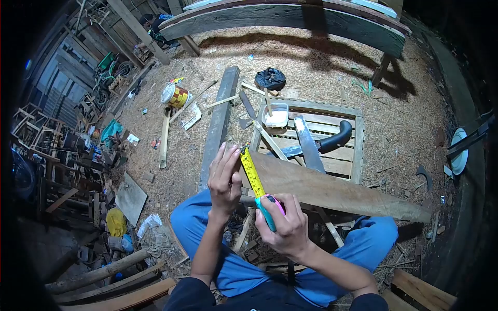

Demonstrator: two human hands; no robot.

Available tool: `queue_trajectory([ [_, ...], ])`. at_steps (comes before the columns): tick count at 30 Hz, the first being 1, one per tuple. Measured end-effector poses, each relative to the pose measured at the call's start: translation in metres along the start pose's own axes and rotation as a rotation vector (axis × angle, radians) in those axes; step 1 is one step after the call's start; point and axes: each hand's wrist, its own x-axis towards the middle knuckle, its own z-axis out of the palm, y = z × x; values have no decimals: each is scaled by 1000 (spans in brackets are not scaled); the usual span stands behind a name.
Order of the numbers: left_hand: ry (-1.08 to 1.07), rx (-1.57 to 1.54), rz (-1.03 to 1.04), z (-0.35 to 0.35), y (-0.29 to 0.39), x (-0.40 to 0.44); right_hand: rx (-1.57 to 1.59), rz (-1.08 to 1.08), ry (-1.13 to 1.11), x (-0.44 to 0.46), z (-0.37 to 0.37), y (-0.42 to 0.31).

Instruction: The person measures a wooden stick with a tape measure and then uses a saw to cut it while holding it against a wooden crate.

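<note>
My right hand [284, 226] is closed around a turquoise and pink tape measure [267, 212]. Its yellow blade [252, 174] is pulled out and runs up across the left end of a wide wooden board [311, 186]. Beside the blade's hooked tip is my left hand [224, 179], its fingers stretched out and fingertips close to the board's end. Whether those fingertips press on the blade or the board, I cannot tell. The board lies slanted in front of my knees, over part of a slatted wooden frame [358, 140].
On the slatted frame are a hand saw [309, 145], a black curved pipe [337, 137] and a white tub [275, 115]. A thick beam [220, 114] lies to the left, near a paint bucket [175, 96]. A black bag [270, 79] rests farther back, before a raised long timber [290, 22].
</note>
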Motion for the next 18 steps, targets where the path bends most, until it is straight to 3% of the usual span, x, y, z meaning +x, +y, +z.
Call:
queue_trajectory([
  [18,-47,-40,-26,-8,2,-1,104,40,-110,1,1,-14],
])
